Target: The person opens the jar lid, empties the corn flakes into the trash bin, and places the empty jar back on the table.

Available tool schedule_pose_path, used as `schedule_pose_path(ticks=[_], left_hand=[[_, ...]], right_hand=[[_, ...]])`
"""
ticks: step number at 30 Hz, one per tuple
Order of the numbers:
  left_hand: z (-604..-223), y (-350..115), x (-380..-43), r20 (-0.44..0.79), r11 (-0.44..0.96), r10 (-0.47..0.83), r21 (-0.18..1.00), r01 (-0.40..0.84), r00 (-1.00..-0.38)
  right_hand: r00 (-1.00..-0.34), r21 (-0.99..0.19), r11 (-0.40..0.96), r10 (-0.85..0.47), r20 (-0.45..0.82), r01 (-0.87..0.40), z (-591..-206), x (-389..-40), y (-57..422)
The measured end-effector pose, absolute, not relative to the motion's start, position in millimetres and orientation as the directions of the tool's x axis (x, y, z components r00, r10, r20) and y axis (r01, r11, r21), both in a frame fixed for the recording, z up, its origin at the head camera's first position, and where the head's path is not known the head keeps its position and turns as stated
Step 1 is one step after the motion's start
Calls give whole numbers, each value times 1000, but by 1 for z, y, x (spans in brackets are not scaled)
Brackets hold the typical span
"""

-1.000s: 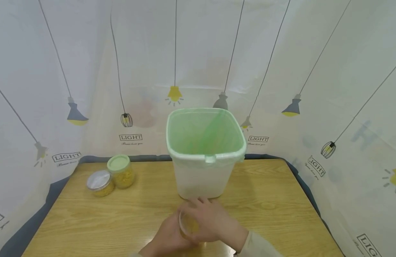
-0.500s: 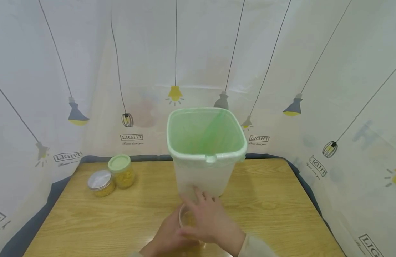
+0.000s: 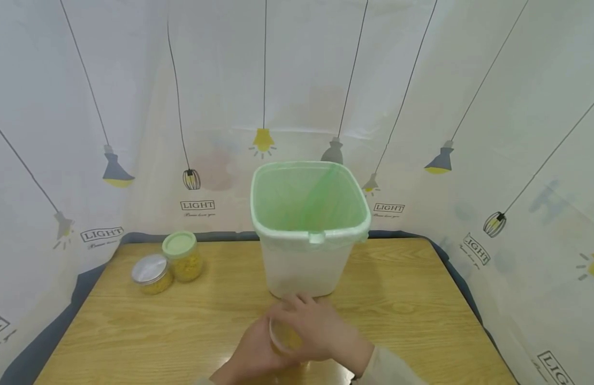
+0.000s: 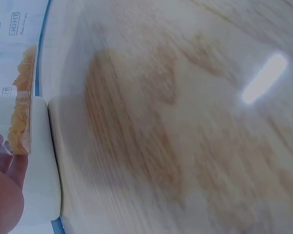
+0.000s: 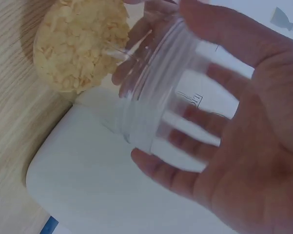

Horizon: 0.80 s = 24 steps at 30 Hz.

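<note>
Just in front of the white bin, both hands are on a clear jar (image 3: 281, 336) holding yellow flakes (image 5: 80, 46). My left hand (image 3: 258, 350) grips the jar's body from the left; its fingers show behind the plastic in the right wrist view. Over the jar's clear ridged lid (image 5: 158, 92) my right hand (image 3: 321, 329) curls its fingers and thumb around the rim. The lid sits on the jar, which is tilted. Part of the jar is hidden behind the right hand in the head view.
A white bin (image 3: 302, 267) with a green liner (image 3: 297, 198) stands at the table's back middle. Toward the back left are a green-lidded jar (image 3: 183, 256) and a silver-lidded jar (image 3: 151, 274), both with yellow contents. A printed curtain surrounds the wooden table (image 3: 398, 310).
Half a second ago my right hand's fingers were spread and turned further forward over the lid; now they have turned back and closed in around it. My left hand stays on the jar.
</note>
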<state>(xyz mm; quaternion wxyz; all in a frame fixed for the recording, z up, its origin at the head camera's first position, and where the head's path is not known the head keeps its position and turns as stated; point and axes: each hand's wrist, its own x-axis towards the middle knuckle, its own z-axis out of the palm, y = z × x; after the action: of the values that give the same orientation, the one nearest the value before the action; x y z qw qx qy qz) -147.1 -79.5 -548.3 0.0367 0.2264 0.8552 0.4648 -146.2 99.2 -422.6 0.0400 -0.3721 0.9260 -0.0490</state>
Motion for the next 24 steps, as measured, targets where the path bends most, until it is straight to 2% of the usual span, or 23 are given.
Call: schedule_pose_path(ticks=[3,5,11,15,19,24], left_hand=[[-549,-80,-147,152,438,440,824,359,-885],[-548,-80,-147,132,429,432,840,332,-892],[-548,-80,-148,140,500,400,795,343,-906],[-548,-80,-147,151,479,398,807,345,-905],[-546,-80,-147,143,482,401,807,341,-905],[-547,-81,-146,108,528,403,783,328,-909]], right_hand=[[-657,-176,659,-750,-79,-731,-421,-148,102],[-659,-192,662,-747,-87,-725,-421,-148,101],[-846,-80,844,-533,-7,-531,-422,-145,90],[-891,-4,891,-454,-21,-454,-426,-140,85],[-870,40,869,-492,-40,-493,-430,-140,86],[-792,-42,794,-608,-55,-606,-428,-142,93]])
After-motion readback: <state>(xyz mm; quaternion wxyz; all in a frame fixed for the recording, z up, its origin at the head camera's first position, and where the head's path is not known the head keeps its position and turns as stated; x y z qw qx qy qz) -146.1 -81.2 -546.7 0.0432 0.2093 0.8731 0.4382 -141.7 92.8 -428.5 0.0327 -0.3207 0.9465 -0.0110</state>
